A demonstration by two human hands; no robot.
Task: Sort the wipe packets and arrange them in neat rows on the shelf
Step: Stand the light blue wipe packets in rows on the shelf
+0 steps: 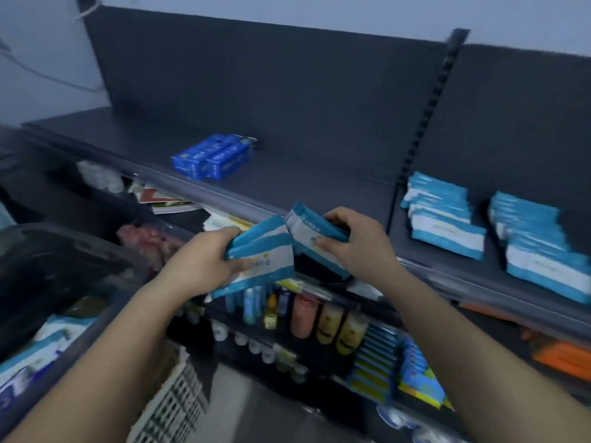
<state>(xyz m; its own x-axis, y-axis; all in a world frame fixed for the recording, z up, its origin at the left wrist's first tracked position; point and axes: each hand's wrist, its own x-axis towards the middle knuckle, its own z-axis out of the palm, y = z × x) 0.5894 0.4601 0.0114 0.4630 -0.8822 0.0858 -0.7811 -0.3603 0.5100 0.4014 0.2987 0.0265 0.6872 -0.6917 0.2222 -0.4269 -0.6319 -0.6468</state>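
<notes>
Head view: my left hand (208, 254) is clamped on a couple of wipe packets (265, 251). My right hand (355, 241) is gripping another small stack (316, 231). Both bunches are in the air just in front of the shelf (303, 183), not on it yet. I'd square each bunch flush before setting it down, matching the two rows (447, 215) over on the right. There's plenty of bare room between the blue boxes (214, 156) and the upright (425, 123), just gotta lift clear of the front lip.
</notes>
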